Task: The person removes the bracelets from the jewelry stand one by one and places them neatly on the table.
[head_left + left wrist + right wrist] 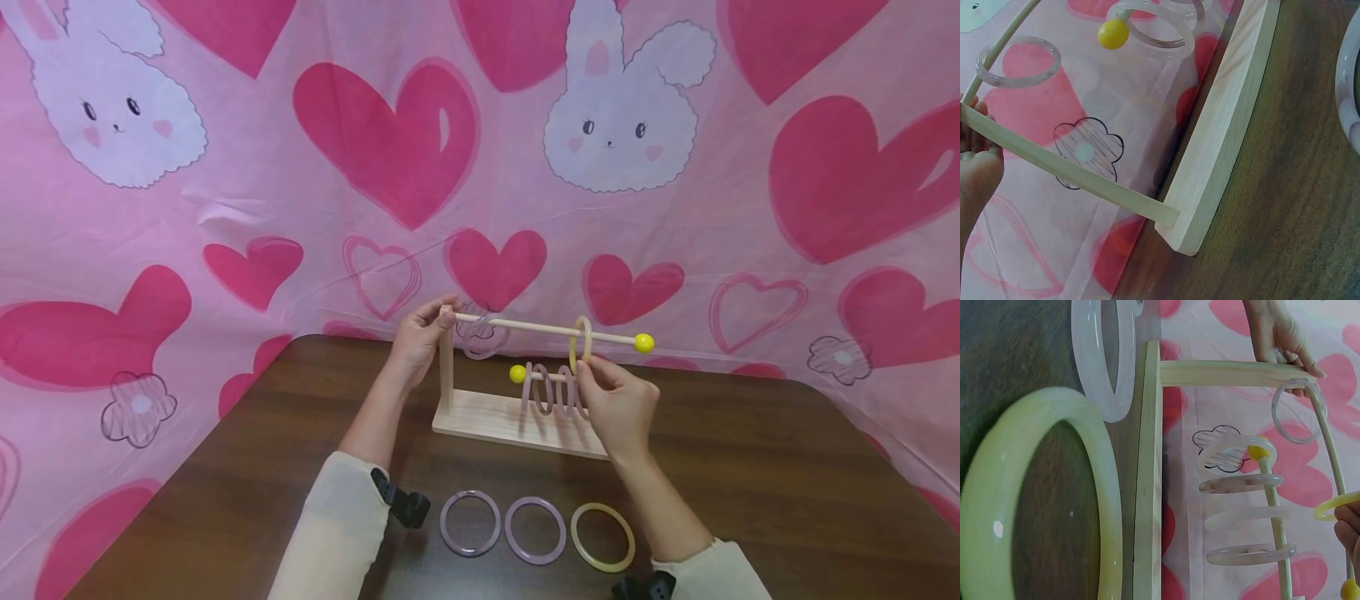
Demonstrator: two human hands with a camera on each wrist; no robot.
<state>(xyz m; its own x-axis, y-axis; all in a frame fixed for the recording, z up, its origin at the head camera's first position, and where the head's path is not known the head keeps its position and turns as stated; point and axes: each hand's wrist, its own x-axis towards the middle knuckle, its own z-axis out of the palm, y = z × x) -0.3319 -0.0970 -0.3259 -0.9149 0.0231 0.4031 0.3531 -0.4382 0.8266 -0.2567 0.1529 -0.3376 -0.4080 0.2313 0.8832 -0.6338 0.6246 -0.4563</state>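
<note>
A wooden bangle stand has a base (483,418), an upright post (446,371) and two rods with yellow knobs. My left hand (415,343) grips the top of the post, thumb in front and fingers behind. With thumb and fingers, my right hand (621,408) pinches a yellow bangle (587,342) that encircles the upper rod (532,326), short of its end knob (643,342). Near the post, a pale translucent bangle (1016,83) hangs on the same rod. Several pale and brownish bangles (1244,484) hang along the lower rod; my right hand partly hides them in the head view.
On the brown table (360,533) in front of the stand lie two lilac bangles, a left one (443,525) and a middle one (509,531), and a yellow bangle (632,543) at the right. A pink cloth (420,275) with hearts and rabbits hangs behind the table.
</note>
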